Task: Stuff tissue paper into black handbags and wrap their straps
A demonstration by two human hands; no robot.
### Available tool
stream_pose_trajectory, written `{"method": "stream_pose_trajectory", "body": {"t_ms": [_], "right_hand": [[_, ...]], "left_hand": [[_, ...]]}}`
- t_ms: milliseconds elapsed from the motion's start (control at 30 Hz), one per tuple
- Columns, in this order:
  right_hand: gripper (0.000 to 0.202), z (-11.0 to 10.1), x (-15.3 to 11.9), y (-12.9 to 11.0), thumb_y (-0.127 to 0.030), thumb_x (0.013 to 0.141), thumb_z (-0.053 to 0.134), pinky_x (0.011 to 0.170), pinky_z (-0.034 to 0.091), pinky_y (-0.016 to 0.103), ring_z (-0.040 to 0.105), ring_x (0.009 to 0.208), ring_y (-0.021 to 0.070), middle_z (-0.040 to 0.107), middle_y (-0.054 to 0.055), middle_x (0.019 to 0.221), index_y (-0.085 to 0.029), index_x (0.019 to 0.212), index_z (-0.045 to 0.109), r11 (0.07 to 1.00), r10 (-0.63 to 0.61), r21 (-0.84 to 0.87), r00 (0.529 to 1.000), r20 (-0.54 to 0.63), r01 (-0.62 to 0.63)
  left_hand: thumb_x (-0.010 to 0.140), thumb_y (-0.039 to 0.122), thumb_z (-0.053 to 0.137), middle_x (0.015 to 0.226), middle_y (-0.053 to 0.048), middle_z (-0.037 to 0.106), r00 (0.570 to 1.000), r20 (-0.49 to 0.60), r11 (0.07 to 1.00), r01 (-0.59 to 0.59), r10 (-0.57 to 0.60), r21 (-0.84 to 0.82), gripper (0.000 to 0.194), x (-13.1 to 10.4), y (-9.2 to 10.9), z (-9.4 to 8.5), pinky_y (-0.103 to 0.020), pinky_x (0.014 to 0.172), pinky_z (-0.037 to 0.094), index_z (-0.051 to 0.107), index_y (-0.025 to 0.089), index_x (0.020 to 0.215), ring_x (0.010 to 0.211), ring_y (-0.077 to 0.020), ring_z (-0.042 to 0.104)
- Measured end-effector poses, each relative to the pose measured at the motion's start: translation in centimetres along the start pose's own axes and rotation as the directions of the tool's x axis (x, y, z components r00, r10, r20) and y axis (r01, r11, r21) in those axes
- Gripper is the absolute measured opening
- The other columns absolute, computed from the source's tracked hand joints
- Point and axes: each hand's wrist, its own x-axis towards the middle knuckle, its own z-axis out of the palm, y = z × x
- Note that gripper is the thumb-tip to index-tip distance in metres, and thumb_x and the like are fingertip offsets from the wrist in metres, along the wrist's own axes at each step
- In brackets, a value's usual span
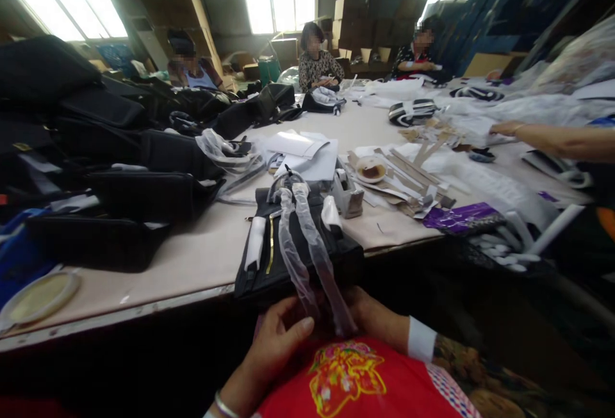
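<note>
A black bag (307, 239) lies at the table's front edge, with a gold zipper (271, 244) and white wrapping on parts of it. Two straps (314, 245) in clear plastic run from its top down toward my body. My left hand (281, 335) is beside the lower end of the straps, thumb uppermost and fingers curled; what its fingers hold is hidden. On the other side, my right hand (377, 315) is at the bag's near edge, its fingers mostly hidden behind the straps and bag.
Black bags (144, 194) are piled left, near a tape roll (41, 299). Papers (300, 149), a small box (348, 194), a dish (371, 169) and cardboard strips (408, 175) lie beyond. Several people sit across; another person's arm (542, 136) reaches in from the right.
</note>
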Motion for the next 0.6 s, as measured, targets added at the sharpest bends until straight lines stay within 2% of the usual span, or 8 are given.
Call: {"method": "stream_pose_trajectory", "body": {"t_ms": [100,200,267,300,333,400,500,600], "right_hand": [[0.024,-2.9,-2.1,-1.2,-0.045,0.086,0.07,0.109,0.047,0.049,0.062,0.122,0.029,0.073,0.009,0.115,-0.023,0.09,0.078,0.999,0.049,0.019,0.999,0.005,-0.049],[0.031,-5.6,-3.5,-3.1,-0.049,0.09,0.066,0.113,0.04,0.054,0.057,0.129,0.0322,0.074,0.012,0.114,-0.02,0.087,0.078,0.989,0.111,0.107,0.989,-0.095,-0.1],[0.034,-6.8,-3.9,-4.8,-0.052,0.09,0.065,0.106,0.047,0.053,0.069,0.109,0.0301,0.077,0.01,0.094,-0.02,0.085,0.077,0.971,0.138,0.218,0.978,-0.155,-0.102],[0.036,-7.4,-3.9,-5.8,-0.053,0.09,0.065,0.093,0.056,0.048,0.073,0.088,0.0266,0.075,0.008,0.077,-0.02,0.085,0.077,0.948,0.181,0.296,0.965,-0.19,-0.12],[0.037,-8.0,-3.9,-7.0,-0.056,0.088,0.066,0.074,0.06,0.041,0.07,0.065,0.0218,0.068,0.004,0.061,-0.02,0.084,0.075,0.913,0.245,0.382,0.943,-0.225,-0.146],[0.041,-9.4,-4.0,-9.3,-0.061,0.083,0.07,0.041,0.045,0.026,0.046,0.034,0.0123,0.048,-0.004,0.042,-0.02,0.083,0.072,0.824,0.383,0.532,0.885,-0.264,-0.197],[0.042,-12.1,-4.4,-12.0,-0.063,0.081,0.069,0.033,0.025,0.018,0.022,0.027,0.0052,0.035,-0.01,0.037,-0.023,0.091,0.071,0.735,0.469,0.611,0.871,-0.145,-0.294],[0.042,-13.0,-4.8,-12.5,-0.059,0.087,0.064,0.036,0.028,0.016,0.034,0.031,0.0049,0.057,-0.004,0.049,-0.023,0.107,0.072,0.738,0.541,0.409,0.833,0.115,-0.537]], "left_hand": [[0.078,0.047,0.08,0.13,-0.02,0.068,0.998,-0.014,0.995,-0.054,0.053,-0.083,0.059,1.6,1.3,-0.1,-0.05,0.106,0.049,0.069,0.013,0.125,0.121,-0.037,0.064],[0.076,0.047,0.081,0.129,-0.021,0.068,0.996,-0.047,0.991,-0.079,0.075,-0.105,0.058,3.3,2.6,0.0,-0.05,0.099,0.053,0.069,0.013,0.122,0.114,-0.0358,0.068],[0.076,0.045,0.081,0.126,-0.021,0.07,0.996,-0.034,0.993,-0.082,0.079,-0.088,0.056,3.9,3.1,0.0,-0.046,0.096,0.055,0.068,0.013,0.121,0.111,-0.0334,0.068],[0.077,0.044,0.081,0.124,-0.02,0.071,0.997,-0.019,0.994,-0.078,0.076,-0.079,0.055,4.0,3.3,-0.1,-0.044,0.095,0.055,0.067,0.013,0.121,0.11,-0.0322,0.068],[0.077,0.044,0.081,0.121,-0.019,0.072,0.997,-0.009,0.995,-0.072,0.071,-0.072,0.056,4.1,3.4,-0.3,-0.043,0.092,0.056,0.067,0.014,0.121,0.108,-0.0308,0.069],[0.077,0.044,0.08,0.116,-0.017,0.073,0.999,-0.003,0.997,-0.054,0.054,-0.048,0.058,4.0,3.4,-0.8,-0.039,0.085,0.058,0.065,0.015,0.124,0.099,-0.0275,0.07],[0.078,0.045,0.079,0.114,-0.016,0.072,1.0,0.003,1.0,-0.028,0.028,0.013,0.06,3.8,3.4,-2.1,-0.034,0.075,0.058,0.064,0.014,0.127,0.086,-0.0224,0.068],[0.08,0.046,0.076,0.11,-0.015,0.072,0.998,0.05,0.997,-0.032,0.029,0.072,0.058,3.2,3.6,-3.2,-0.031,0.07,0.055,0.064,0.013,0.126,0.077,-0.0188,0.065]]}}
